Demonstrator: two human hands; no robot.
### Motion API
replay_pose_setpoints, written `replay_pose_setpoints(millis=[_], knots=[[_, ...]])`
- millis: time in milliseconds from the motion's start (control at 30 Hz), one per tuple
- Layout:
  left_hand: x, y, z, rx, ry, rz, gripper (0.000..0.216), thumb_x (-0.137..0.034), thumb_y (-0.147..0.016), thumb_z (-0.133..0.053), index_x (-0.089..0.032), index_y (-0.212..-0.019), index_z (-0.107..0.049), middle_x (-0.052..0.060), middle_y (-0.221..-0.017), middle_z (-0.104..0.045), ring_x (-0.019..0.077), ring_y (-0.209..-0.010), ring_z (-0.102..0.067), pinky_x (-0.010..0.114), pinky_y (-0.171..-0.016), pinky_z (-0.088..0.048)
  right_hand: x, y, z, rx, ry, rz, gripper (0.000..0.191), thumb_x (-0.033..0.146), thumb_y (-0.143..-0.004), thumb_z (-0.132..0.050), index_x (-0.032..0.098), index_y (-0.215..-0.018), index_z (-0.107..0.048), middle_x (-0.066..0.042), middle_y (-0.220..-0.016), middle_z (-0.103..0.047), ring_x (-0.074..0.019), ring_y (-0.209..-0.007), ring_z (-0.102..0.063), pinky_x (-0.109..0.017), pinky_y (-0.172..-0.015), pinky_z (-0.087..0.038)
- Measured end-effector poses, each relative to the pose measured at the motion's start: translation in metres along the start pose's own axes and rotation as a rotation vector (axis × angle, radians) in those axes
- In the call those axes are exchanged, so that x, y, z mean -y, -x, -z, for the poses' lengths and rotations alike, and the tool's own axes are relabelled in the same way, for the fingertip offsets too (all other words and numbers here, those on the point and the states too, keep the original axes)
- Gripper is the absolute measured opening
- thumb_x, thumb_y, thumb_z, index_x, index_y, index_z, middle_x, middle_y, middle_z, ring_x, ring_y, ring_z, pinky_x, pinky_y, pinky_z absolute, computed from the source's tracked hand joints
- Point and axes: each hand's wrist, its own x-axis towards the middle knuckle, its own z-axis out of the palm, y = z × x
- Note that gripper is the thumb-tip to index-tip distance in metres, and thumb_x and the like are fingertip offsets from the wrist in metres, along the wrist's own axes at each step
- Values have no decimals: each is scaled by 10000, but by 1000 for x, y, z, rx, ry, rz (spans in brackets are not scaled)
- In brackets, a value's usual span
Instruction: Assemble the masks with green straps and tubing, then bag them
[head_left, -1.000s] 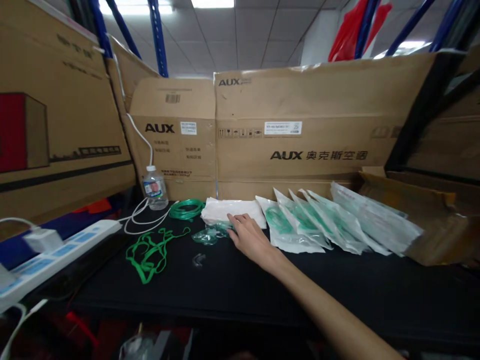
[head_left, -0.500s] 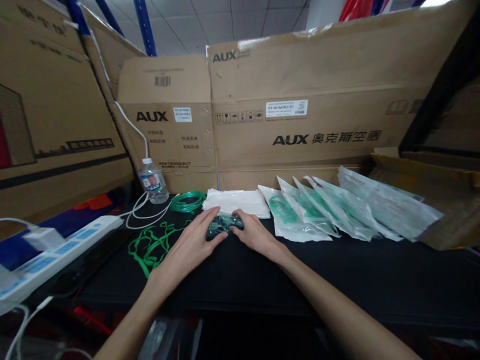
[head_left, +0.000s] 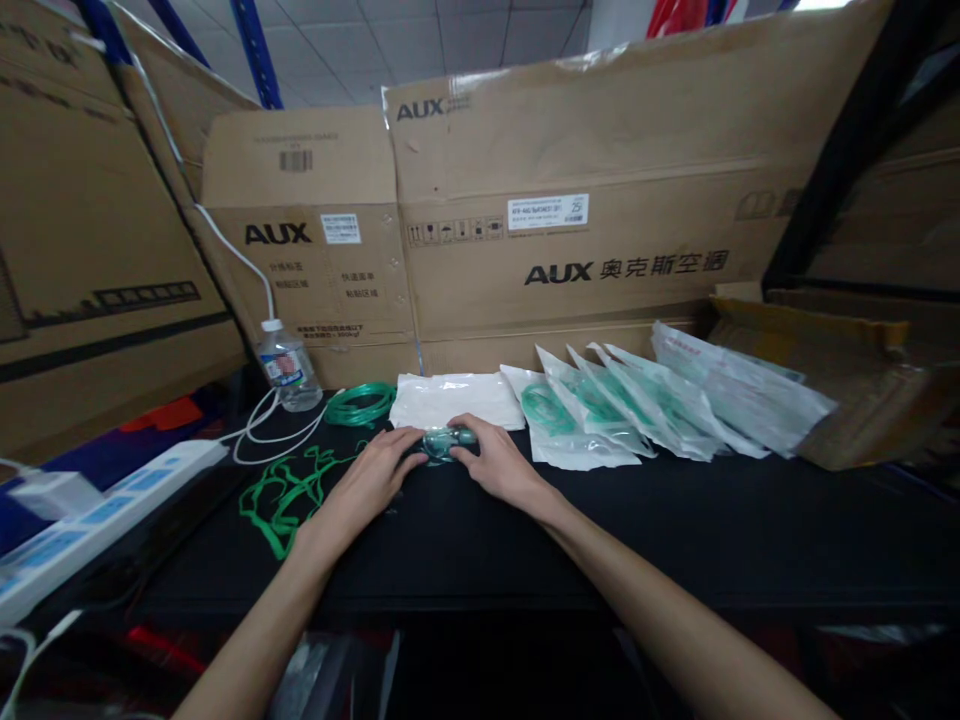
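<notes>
A translucent green plastic mask [head_left: 442, 442] lies between my hands at the middle of the black table, close in front of a stack of white pouches [head_left: 459, 398]. My left hand [head_left: 375, 470] grips its left side, thumb nearest me and fingers over the far side. On its right, my right hand [head_left: 491, 458] holds it with bent fingers and thumb. Fingers hide both ends of the mask. Left of my left hand lie tangled green elastic straps [head_left: 289, 492], and behind them a coil of green tubing [head_left: 361, 403].
Several clear-fronted pouches with green tubing [head_left: 551, 410] lean in a row at right, beside an open cardboard box [head_left: 862, 400]. A plastic bottle [head_left: 291, 370], white cable [head_left: 251, 440] and power strip [head_left: 112, 515] are at left. Large cardboard panels [head_left: 480, 260] wall the back.
The head view has shifted slightly, so the scene slides left. Both hands have moved a little farther away with the mask, nearer the white pouches, and more light shows through it.
</notes>
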Motion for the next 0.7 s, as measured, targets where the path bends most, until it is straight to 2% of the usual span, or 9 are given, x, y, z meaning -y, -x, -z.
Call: replay_pose_setpoints(millis=[100,233,433,600,700], knots=[[-1,0,4,-37,10,-35,287,-291,-1012,-489,-195,-1253,-612,114,-1246,-687,260,-1175,-625,465,-1073,-458,-3,-1,-1,-5,-59,6,230,186,-864,-684,203,-1093,-668,-57,-1047,-732,-218,-976,-675,-361,-920,-495],[-4,1,9,-79,11,-46,278,-248,-1023,-462,-197,-1254,-608,106,-1228,-696,260,-1184,-612,543,-1146,-354,-2,-1,-2,-18,-122,26,197,199,-857,-694,182,-1052,-670,-66,-1017,-736,-219,-944,-688,-366,-891,-518],[-6,2,10,-76,18,-38,255,-220,-1004,-495,-201,-1202,-655,93,-1204,-721,252,-1173,-633,547,-1176,-302,17,4,8,-114,-182,125,256,166,-864,-653,219,-1114,-655,-57,-1182,-688,-214,-1150,-609,-380,-1074,-411],[-9,0,10,-83,5,-6,330,-225,-1006,-489,-227,-1306,-628,76,-1275,-697,236,-1236,-610,530,-1195,-292,21,3,17,-178,-291,47,280,300,-874,-674,195,-1132,-642,-79,-1160,-688,-229,-1089,-638,-405,-1016,-472],[-10,3,18,-130,-16,38,352,-272,-1003,-495,-187,-1318,-629,105,-1325,-671,262,-1271,-590,530,-1181,-331,25,20,28,-162,-386,-8,294,349,-881,-671,202,-1133,-639,-77,-1201,-681,-217,-1137,-645,-371,-1003,-502]])
